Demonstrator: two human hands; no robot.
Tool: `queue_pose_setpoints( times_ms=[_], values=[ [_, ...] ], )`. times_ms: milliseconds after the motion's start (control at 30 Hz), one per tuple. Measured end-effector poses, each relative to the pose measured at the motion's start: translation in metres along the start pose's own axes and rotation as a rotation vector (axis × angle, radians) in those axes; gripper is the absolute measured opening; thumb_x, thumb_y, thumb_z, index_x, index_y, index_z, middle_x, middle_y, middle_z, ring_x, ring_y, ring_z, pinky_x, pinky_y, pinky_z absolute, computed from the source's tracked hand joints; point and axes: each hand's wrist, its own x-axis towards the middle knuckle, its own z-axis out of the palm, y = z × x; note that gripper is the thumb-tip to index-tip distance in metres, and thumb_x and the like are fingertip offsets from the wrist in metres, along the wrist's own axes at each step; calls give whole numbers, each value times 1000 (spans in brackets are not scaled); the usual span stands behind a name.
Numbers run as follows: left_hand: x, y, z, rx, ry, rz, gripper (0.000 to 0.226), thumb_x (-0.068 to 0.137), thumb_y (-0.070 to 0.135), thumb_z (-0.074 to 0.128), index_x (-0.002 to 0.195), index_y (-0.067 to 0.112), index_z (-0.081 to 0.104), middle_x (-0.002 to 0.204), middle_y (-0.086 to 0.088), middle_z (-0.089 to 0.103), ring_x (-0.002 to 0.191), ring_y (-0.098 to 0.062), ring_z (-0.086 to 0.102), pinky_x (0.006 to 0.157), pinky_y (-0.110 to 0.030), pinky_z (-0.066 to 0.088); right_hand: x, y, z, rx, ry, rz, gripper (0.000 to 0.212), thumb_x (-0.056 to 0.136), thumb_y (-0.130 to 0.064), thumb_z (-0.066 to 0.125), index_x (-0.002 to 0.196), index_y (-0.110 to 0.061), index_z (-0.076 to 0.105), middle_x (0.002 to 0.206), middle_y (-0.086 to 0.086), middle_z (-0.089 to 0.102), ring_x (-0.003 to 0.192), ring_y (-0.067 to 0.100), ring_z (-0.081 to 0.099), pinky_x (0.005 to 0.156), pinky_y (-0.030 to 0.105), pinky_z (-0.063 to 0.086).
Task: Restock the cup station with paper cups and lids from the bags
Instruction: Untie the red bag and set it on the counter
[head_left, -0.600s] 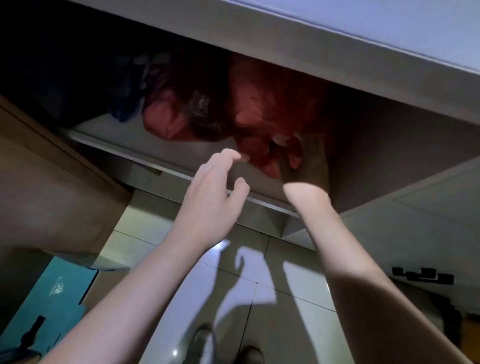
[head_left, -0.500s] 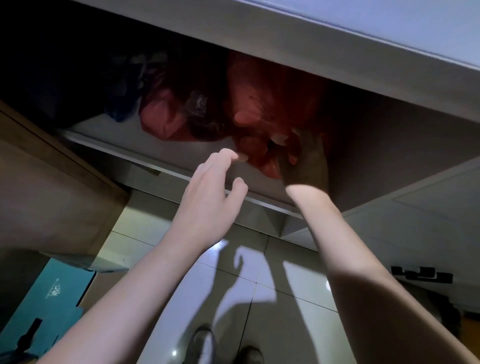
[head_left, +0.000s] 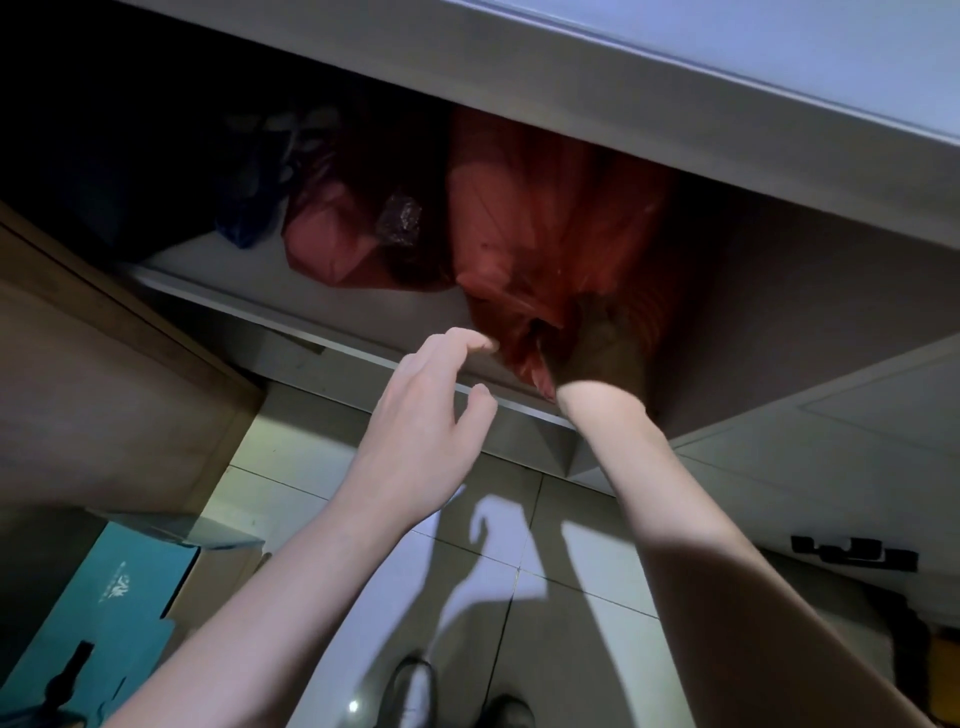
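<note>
Item: red bag (head_left: 545, 234) on shelf (head_left: 249, 270). Right hand (head_left: 602, 348) is gripping its neck; left hand (head_left: 415, 431), fingers apart, is reaching at nine o'clock. Risk: thin plastic tearing, contents spilling.

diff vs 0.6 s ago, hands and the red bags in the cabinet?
The right hand, deep in shadow, now looks closed on the bunched neck of the nearer red plastic bag, which earlier lay looser by its fingers. The left hand hovers open short of it, as before. The second red bag and blue bag are unmoved.
</note>
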Motion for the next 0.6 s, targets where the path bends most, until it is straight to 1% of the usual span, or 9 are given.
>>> queue_pose_setpoints(
  times_ms=[67, 167, 200, 267, 333, 400, 433, 500, 600],
  values=[
    [-2, -1, -1, 2, -9, 0, 33, 100, 20, 49, 131, 31, 51, 123, 21, 54, 74, -1, 46, 90, -25, 38, -12, 3, 1, -79, -41, 47, 58, 101, -45, 55, 151, -18, 42, 154, 18, 42, 132, 38, 50, 103, 41, 41],
    [-4, -5, -3, 15, -20, -3, 37, 100, 19, 50, 134, 33, 50, 128, 21, 53, 86, -5, 48, 93, -21, 34, -36, 3, -3, -13, 48, 40, 65, 100, -51, 31, 152, -14, 42, 158, 20, 37, 140, 37, 42, 106, 37, 33],
    [-5, -6, -4, 18, -21, -5, 39, 100, 18, 50, 136, 32, 49, 130, 21, 52, 90, -6, 46, 92, -21, 34, -42, 0, -7, 41, 89, 47, 63, 99, -46, 29, 151, -13, 45, 156, 21, 37, 138, 39, 41, 104, 37, 34],
    [-6, -6, -6, 21, -17, -3, 44, 99, 17, 51, 140, 31, 46, 134, 18, 49, 94, -7, 44, 90, -20, 33, -52, -3, -15, 146, 133, 77, 48, 100, -24, 50, 147, -15, 50, 153, 22, 38, 134, 43, 43, 98, 39, 38],
    [-6, -5, -7, 31, -2, 14, 49, 99, 17, 52, 146, 27, 41, 140, 13, 44, 109, -11, 47, 97, -20, 32, -63, -6, -20, 156, 89, 121, 34, 100, -17, 57, 133, -9, 60, 143, 28, 47, 126, 47, 46, 98, 45, 40],
    [-5, -4, -9, 46, 6, 0, 54, 99, 21, 53, 149, 26, 36, 146, 7, 36, 117, -19, 46, 101, -28, 35, -80, -4, -17, 152, 128, 69, 15, 103, -21, 55, 97, -7, 59, 101, 20, 53, 102, 39, 49, 90, 45, 38],
    [-4, -3, -9, 53, 8, -17, 55, 98, 24, 53, 149, 28, 33, 147, 4, 32, 116, -23, 45, 101, -33, 38, -91, -2, -15, 162, 197, -3, 14, 104, -23, 54, 96, -12, 54, 92, 10, 44, 94, 30, 43, 86, 44, 37],
    [-4, -2, -11, 59, -9, -49, 56, 99, 30, 55, 149, 34, 30, 153, 0, 26, 128, -28, 40, 105, -40, 39, -106, 6, -12, 201, 291, -106, 5, 104, -25, 51, 105, -20, 52, 96, -3, 37, 92, 19, 38, 85, 38, 38],
    [-10, 0, -14, 58, -57, -55, 59, 101, 38, 54, 153, 43, 26, 164, 6, 12, 148, -22, 21, 109, -32, 28, -116, 16, -13, 256, 321, -157, 12, 103, -27, 49, 111, -22, 56, 102, -8, 38, 97, 18, 45, 87, 38, 44]
  ],
)
